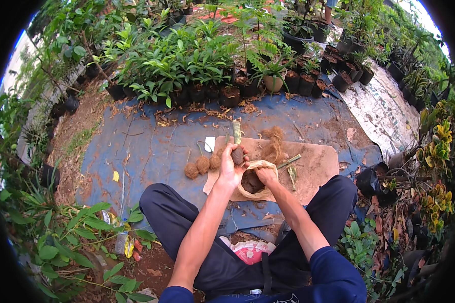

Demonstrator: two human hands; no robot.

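Note:
My left hand [230, 169] holds a brown fibre-wrapped soil ball [237, 155] with a green stem cutting [236, 132] sticking up from it, over a brown cardboard sheet [316, 166]. My right hand [266, 175] grips the rim of a thin plastic bag of dark soil [252, 183] on the cardboard. Three similar wrapped balls [202, 164] lie in a row just left of my left hand. A tuft of coconut fibre [274, 145] lies beyond the bag.
A blue tarp [151, 146] covers the ground. Rows of potted seedlings [187, 70] in black bags stand at its far edge. A black grow bag [369, 182] sits at the right. Green stem pieces [290, 161] lie on the cardboard.

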